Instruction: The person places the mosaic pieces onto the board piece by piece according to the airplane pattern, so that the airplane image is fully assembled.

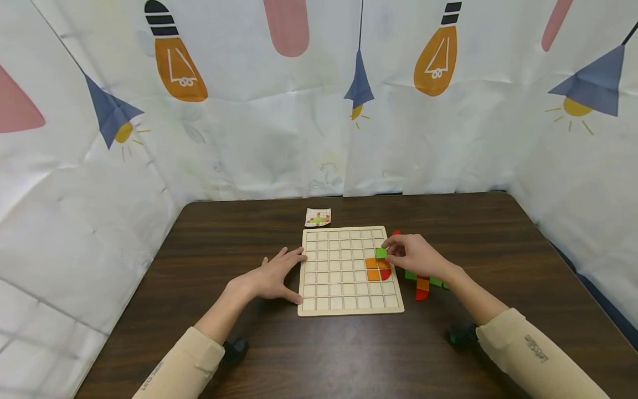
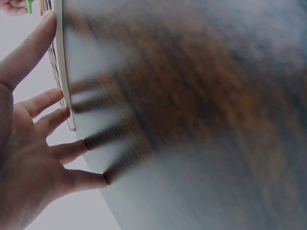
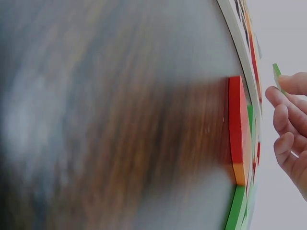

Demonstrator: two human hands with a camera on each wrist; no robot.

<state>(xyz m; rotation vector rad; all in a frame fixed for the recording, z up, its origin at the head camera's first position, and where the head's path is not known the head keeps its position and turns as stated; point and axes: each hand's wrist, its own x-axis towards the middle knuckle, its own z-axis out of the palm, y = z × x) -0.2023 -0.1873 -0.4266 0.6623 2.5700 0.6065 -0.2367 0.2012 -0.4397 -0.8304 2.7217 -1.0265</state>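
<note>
My right hand (image 1: 411, 252) pinches a green square tile (image 1: 381, 253) between thumb and fingertip, above the right side of the pale wooden grid board (image 1: 329, 288). In the right wrist view that green tile (image 3: 277, 73) is tilted and held clear of the board. Orange tiles (image 1: 373, 275) and a red rounded tile (image 1: 385, 274) lie in cells just below it. My left hand (image 1: 271, 277) is spread at the board's left edge; its thumb (image 2: 36, 40) and some fingertips touch the rim, while other fingertips rest on the table.
Loose red, orange (image 1: 422, 284) and green tiles (image 1: 411, 275) lie on the dark wooden table (image 1: 239, 227) right of the board, partly hidden under the right hand and forearm. A small printed pattern card (image 1: 318, 217) lies behind the board. A patterned white curtain (image 1: 279, 138) hangs behind the table.
</note>
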